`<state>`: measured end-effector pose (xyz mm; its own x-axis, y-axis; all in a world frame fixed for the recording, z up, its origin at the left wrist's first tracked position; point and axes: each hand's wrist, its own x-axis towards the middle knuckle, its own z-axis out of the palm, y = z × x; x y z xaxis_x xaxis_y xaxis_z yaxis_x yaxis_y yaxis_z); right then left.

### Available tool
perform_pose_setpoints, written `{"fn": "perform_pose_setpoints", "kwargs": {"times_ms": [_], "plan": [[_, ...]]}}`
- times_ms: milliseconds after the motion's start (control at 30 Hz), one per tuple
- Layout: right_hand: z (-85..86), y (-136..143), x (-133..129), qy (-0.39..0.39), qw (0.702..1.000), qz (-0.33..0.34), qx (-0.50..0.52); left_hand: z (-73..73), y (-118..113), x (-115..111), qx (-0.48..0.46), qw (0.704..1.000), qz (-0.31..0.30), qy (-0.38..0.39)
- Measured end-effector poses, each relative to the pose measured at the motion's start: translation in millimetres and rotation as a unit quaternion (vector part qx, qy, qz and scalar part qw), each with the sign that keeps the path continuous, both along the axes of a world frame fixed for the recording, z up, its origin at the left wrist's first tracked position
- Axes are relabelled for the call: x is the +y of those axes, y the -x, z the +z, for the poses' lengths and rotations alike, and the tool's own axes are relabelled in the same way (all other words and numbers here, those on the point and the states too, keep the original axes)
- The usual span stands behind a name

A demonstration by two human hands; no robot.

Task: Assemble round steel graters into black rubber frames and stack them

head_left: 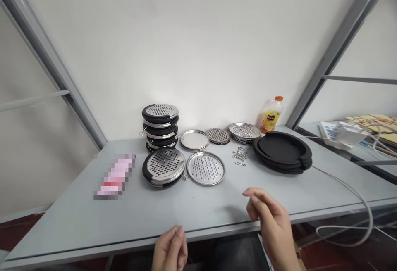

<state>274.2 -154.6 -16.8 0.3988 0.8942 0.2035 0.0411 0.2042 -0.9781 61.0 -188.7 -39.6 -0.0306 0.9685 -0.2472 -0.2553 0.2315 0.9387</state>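
My left hand [171, 248] is at the table's front edge, its fingers curled into a loose fist with nothing showing in it. My right hand [268, 217] hovers over the front right of the table, index finger partly stretched out, the other fingers bent, holding nothing visible. Beyond them lies a round metal grater plate [206, 168]. Left of it rests a grater disc in a black rim [166, 164], with a small metal hook at its side. Several loose metal hooks [240, 155] lie in a small heap. Black round holders [283, 149] are stacked at the right.
A tall stack of black-rimmed graters [160, 126] stands at the back left. Along the wall are a plain metal disc [194, 139], a dark grater disc [218, 136], stacked grater plates [245, 131] and a juice bottle [271, 116]. A blurred pink object [116, 176] lies left; white cables [356, 192] hang right.
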Motion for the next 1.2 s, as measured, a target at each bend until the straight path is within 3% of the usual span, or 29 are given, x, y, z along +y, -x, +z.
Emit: {"fn": "perform_pose_setpoints", "kwargs": {"times_ms": [133,300,400,500,600,767,1067,1200], "plan": [[21.2,-18,46,0.006,0.979,0.057,-0.193,7.6,-3,2,0.044,0.999,-0.022,-0.023],[23.6,-37,117,0.007,0.938,0.023,-0.344,34.9,-3,19,0.152,0.982,-0.022,-0.114],[16.4,-55,150,-0.040,0.896,-0.040,-0.440,54.4,-6,48,0.267,0.936,-0.027,-0.225],[4.9,-69,168,-0.061,0.898,-0.062,-0.431,57.9,-14,79,0.355,0.864,-0.053,-0.353],[-4.4,-74,172,-0.056,0.912,-0.011,-0.406,42.5,-22,97,0.426,0.808,-0.096,-0.395],[-5.6,-72,162,-0.037,0.905,-0.009,-0.424,18.2,-25,97,0.552,0.728,-0.144,-0.381],[-11.0,-67,125,0.024,0.837,-0.033,-0.546,16.9,-23,96,0.567,0.720,-0.149,-0.371],[-13.4,-69,120,0.056,0.828,-0.028,-0.558,18.4,-23,95,0.562,0.724,-0.153,-0.368]]}}
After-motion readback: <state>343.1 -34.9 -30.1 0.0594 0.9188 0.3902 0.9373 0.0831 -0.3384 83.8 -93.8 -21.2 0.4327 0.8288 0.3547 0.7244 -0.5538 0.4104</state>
